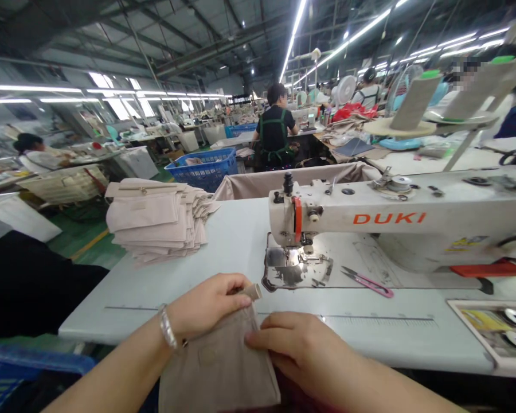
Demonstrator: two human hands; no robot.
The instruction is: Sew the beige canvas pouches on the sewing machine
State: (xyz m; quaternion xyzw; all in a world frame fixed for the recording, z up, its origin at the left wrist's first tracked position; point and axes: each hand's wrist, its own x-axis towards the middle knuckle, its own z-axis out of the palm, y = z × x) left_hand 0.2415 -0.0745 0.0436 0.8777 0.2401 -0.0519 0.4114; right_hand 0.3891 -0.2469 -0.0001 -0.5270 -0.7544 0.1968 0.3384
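My left hand (206,304) is closed around the top edge of a beige fabric piece (219,367), with a small folded tab poking out past the fingers. My right hand (296,344) pinches the same piece at its right edge. The fabric hangs over the front edge of the white sewing table (189,275). Just beyond my hands sits the needle area (296,258) of a white DUKI sewing machine (391,221).
A stack of beige fabric pieces (159,221) lies at the table's left. Pink thread snips (370,281) rest by the needle plate. A tray with bobbins (499,327) is at the right. Other people work at stations behind; a blue basket (204,166) stands on the floor.
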